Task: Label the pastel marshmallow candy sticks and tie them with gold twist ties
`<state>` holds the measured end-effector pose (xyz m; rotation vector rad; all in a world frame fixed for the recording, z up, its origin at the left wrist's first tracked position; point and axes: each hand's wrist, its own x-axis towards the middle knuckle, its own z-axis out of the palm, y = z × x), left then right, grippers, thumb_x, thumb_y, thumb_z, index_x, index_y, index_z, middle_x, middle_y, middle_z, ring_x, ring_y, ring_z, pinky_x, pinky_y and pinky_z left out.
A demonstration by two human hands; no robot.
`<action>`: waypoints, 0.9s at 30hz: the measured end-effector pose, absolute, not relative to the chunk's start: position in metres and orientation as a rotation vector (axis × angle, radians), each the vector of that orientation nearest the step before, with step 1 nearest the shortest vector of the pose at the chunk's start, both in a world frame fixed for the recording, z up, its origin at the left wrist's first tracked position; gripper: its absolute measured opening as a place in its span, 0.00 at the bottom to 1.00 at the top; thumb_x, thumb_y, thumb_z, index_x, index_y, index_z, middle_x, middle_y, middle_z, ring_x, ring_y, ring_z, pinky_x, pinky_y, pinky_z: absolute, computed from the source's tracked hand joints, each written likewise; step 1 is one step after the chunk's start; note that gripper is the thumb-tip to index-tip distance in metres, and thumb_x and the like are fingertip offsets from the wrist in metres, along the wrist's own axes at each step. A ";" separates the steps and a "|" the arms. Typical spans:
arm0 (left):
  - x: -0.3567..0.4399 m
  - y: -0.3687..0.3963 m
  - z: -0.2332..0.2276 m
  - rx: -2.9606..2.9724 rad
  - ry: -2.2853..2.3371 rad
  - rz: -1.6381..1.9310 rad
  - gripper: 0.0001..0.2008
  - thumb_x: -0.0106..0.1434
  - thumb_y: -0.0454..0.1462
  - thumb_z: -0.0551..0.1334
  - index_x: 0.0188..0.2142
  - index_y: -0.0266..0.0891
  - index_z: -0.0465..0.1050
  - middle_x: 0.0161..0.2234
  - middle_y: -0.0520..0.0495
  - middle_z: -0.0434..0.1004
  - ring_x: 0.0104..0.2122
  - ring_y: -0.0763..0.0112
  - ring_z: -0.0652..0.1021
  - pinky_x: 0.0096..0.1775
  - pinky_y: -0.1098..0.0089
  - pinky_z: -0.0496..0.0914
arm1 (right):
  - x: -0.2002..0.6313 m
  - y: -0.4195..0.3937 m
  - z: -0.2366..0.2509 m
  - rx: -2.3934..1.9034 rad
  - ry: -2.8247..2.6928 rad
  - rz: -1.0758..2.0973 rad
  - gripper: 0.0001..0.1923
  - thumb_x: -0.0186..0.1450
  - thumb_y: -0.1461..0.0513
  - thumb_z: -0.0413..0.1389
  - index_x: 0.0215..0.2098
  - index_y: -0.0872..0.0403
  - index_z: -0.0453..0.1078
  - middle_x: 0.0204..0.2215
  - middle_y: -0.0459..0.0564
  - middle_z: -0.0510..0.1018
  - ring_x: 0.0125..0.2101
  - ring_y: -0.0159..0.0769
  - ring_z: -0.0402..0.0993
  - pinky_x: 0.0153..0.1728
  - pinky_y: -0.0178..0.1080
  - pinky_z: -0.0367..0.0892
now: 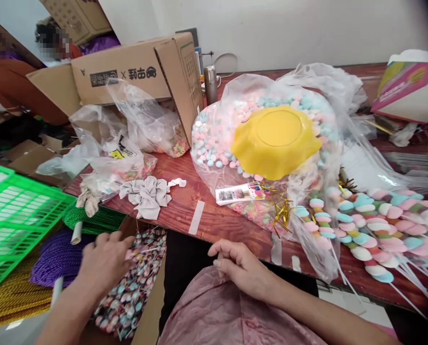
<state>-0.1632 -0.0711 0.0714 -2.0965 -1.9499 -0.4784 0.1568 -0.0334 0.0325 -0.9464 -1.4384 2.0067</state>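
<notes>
One green slatted plastic crate [65, 195]. One left hand [104, 261], fingers bent, over one cardboard carton [151, 306] of glossy, pastel disc skewers [120, 297], too jumbled to count; can't tell if it grips any. One right hand [244, 270] above lap, loosely curled, nothing visible in it. One smooth, wavy-rimmed yellow bowl [276, 136], base up. Second skewer pile [382, 215], table's right.

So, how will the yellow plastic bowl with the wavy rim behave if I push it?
The yellow bowl looks plastic, so probably light. Its wavy rim holds its shape, suggesting stiffness. Upturned on rounded pink, blue and white candies, it may slide or rock.
</notes>
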 end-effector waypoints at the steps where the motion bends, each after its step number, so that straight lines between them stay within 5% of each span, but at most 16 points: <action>1: -0.167 -0.068 0.072 -2.074 -1.888 -0.272 0.08 0.61 0.38 0.59 0.29 0.42 0.76 0.24 0.48 0.72 0.26 0.64 0.71 0.27 0.68 0.63 | 0.162 -0.036 0.031 -0.977 -1.630 1.827 0.04 0.63 0.63 0.54 0.36 0.52 0.71 0.22 0.42 0.73 0.23 0.29 0.66 0.30 0.35 0.61; 6: -0.054 0.009 0.072 -2.660 -1.514 -0.339 0.10 0.65 0.38 0.58 0.42 0.38 0.74 0.43 0.41 0.77 0.42 0.59 0.75 0.44 0.63 0.70 | 0.180 -0.042 0.040 -0.851 -2.361 0.945 0.10 0.65 0.69 0.49 0.35 0.53 0.72 0.30 0.45 0.78 0.29 0.31 0.70 0.34 0.35 0.63; 10: 0.060 0.067 0.064 -2.806 -1.391 0.000 0.10 0.65 0.31 0.56 0.41 0.32 0.75 0.43 0.36 0.75 0.46 0.53 0.74 0.44 0.59 0.70 | 0.226 -0.039 0.056 -1.077 -2.338 0.480 0.14 0.66 0.71 0.45 0.36 0.56 0.72 0.27 0.49 0.75 0.27 0.34 0.68 0.31 0.37 0.62; 15: 0.077 0.086 0.043 -2.789 -1.391 0.156 0.13 0.63 0.25 0.53 0.37 0.30 0.77 0.38 0.33 0.76 0.42 0.53 0.76 0.36 0.62 0.70 | 0.329 -0.057 0.047 -1.576 -1.979 -0.063 0.09 0.68 0.66 0.51 0.44 0.52 0.71 0.36 0.49 0.80 0.34 0.35 0.76 0.38 0.37 0.67; 22: 0.044 0.091 0.018 -2.750 -1.348 -0.392 0.11 0.65 0.31 0.57 0.29 0.35 0.76 0.29 0.42 0.76 0.31 0.65 0.75 0.32 0.68 0.66 | 0.350 -0.060 0.009 -2.196 -1.856 -0.006 0.16 0.70 0.56 0.46 0.41 0.53 0.74 0.39 0.52 0.81 0.34 0.41 0.77 0.30 0.38 0.62; 27: 0.038 0.093 0.019 -2.835 -1.547 -0.604 0.10 0.67 0.35 0.57 0.34 0.36 0.77 0.33 0.45 0.77 0.31 0.68 0.75 0.34 0.70 0.65 | 0.344 -0.043 0.018 -2.433 -1.776 0.318 0.13 0.68 0.57 0.49 0.33 0.50 0.73 0.28 0.48 0.80 0.32 0.41 0.76 0.29 0.37 0.56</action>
